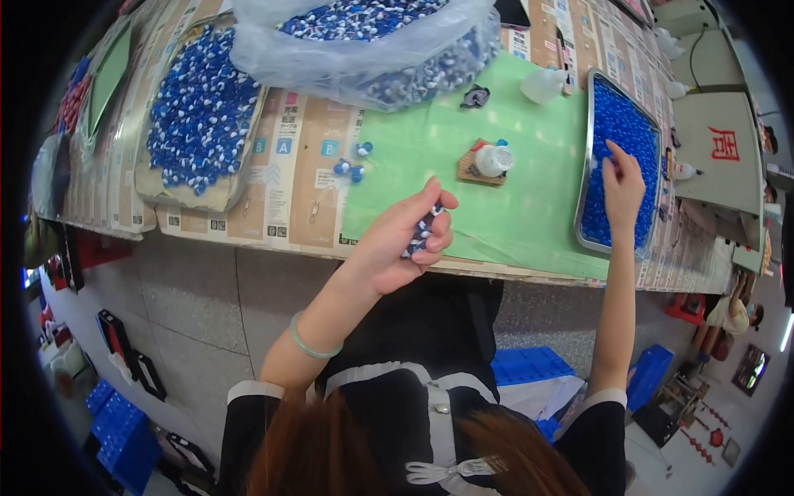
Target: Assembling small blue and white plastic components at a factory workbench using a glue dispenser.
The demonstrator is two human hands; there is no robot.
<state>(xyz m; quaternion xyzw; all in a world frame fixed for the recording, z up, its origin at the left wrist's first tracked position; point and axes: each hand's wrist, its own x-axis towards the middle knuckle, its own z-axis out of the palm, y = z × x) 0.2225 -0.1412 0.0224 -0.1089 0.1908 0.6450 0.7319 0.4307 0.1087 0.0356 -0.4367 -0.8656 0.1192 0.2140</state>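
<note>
Left hand (401, 240): palm up, fingers curled in around a handful of small blue-and-white pieces (423, 231), which show between thumb and fingers. It's held over the near edge of the green mat (529, 223). Pale green bangle (308, 345) on that forearm.

Right hand (625, 194): reaches over the metal-rimmed tray (584, 165), fingers bent down at the blue pieces (608, 116) that fill it. Fingertips are at the pile; can't tell if they pinch a piece or just touch. Hands are well apart.

On the mat, between the hands and farther back: small clear jar (495, 160) on a brown block (483, 178), with a bit of red and blue right beside it. Behind that, dark crumpled scrap (475, 97) and, to its right, a whitish squeeze bottle (543, 85) near the tray.

Loose blue-and-white cluster (351, 170) lies at the mat's left edge, in at least 2 clumps.

More blue-and-white stock: open plastic bag (310, 76) at the back, overlapping the mat; shallow, heaped container (168, 193) at far left, on the printed cardboard (289, 190) covering the table. Dark phone-like slab (513, 12) just behind the bag's right end.
</note>
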